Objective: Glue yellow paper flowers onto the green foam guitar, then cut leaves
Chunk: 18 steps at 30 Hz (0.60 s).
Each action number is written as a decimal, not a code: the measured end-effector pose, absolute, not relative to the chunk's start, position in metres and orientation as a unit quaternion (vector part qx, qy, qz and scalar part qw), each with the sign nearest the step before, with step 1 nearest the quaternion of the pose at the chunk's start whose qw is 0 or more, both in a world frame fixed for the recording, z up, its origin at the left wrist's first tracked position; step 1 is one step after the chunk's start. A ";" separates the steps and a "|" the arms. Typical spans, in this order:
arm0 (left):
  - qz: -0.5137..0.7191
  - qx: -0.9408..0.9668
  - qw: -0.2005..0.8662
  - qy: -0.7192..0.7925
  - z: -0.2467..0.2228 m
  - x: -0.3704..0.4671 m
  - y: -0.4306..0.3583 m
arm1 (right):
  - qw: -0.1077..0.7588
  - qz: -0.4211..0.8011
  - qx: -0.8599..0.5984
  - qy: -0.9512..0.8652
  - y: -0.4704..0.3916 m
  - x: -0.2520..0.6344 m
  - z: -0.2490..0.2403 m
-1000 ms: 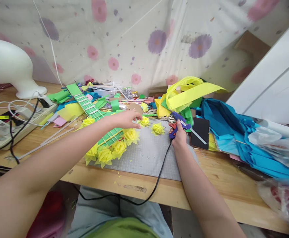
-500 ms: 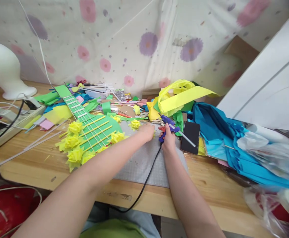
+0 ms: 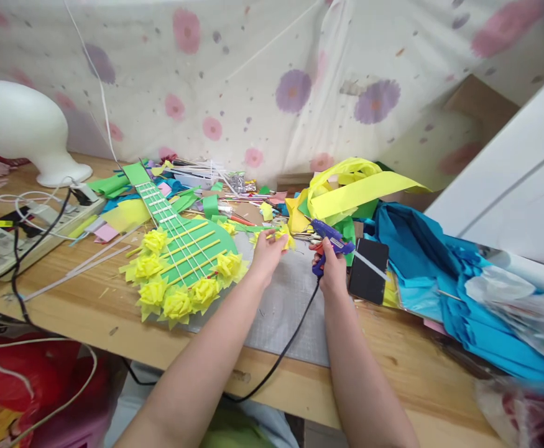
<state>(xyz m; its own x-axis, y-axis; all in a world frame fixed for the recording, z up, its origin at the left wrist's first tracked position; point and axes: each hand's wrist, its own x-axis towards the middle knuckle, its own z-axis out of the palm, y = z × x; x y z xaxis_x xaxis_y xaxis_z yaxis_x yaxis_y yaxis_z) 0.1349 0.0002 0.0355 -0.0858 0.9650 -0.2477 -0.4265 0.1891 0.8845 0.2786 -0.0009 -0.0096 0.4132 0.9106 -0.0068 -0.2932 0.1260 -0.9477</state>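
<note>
My right hand (image 3: pixel 331 269) is wrapped round the purple glue gun (image 3: pixel 330 236), whose white glue stick sticks out at the back. My left hand (image 3: pixel 270 252) is just left of it, over the grey mat (image 3: pixel 281 311), with its fingers bent against a yellow paper flower (image 3: pixel 285 236). Another yellow flower shows partly behind the left hand. On the left lies a green paper guitar shape (image 3: pixel 192 249) with yellow strips and white strings. Yellow paper flowers (image 3: pixel 177 305) line its rounded lower edge.
A black phone (image 3: pixel 368 271) lies right of the glue gun, beside blue paper (image 3: pixel 406 249). Yellow strips (image 3: pixel 369 193) and craft scraps line the back. At left stand a white foam head (image 3: pixel 24 124) and a power strip (image 3: pixel 43 233). The gun's black cord (image 3: pixel 290 342) crosses the table's front edge.
The view has shifted left. My left hand has lifted slightly and turned, and the yellow flower at its fingers shows more clearly. My right hand still holds the glue gun.
</note>
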 end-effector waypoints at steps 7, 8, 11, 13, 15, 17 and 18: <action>0.518 0.067 0.799 0.296 0.006 0.131 -0.009 | 0.506 0.443 -0.544 -0.502 -0.029 0.317 0.016; 0.517 0.078 0.799 0.297 0.001 0.131 -0.009 | 0.487 0.435 -0.550 -0.521 -0.033 0.320 0.017; 0.532 0.109 0.781 0.309 -0.013 0.130 -0.007 | 0.444 0.406 -0.570 -0.559 -0.036 0.322 0.016; 0.546 0.127 0.767 0.313 -0.019 0.128 -0.004 | 0.431 0.389 -0.579 -0.572 -0.035 0.321 0.014; 0.555 0.144 0.756 0.314 -0.022 0.126 -0.002 | 0.419 0.376 -0.589 -0.580 -0.032 0.319 0.012; 0.564 0.154 0.749 0.313 -0.023 0.125 -0.001 | 0.402 0.364 -0.603 -0.586 -0.031 0.317 0.010; 0.566 0.155 0.747 0.312 -0.023 0.125 -0.001 | 0.394 0.359 -0.610 -0.586 -0.031 0.316 0.010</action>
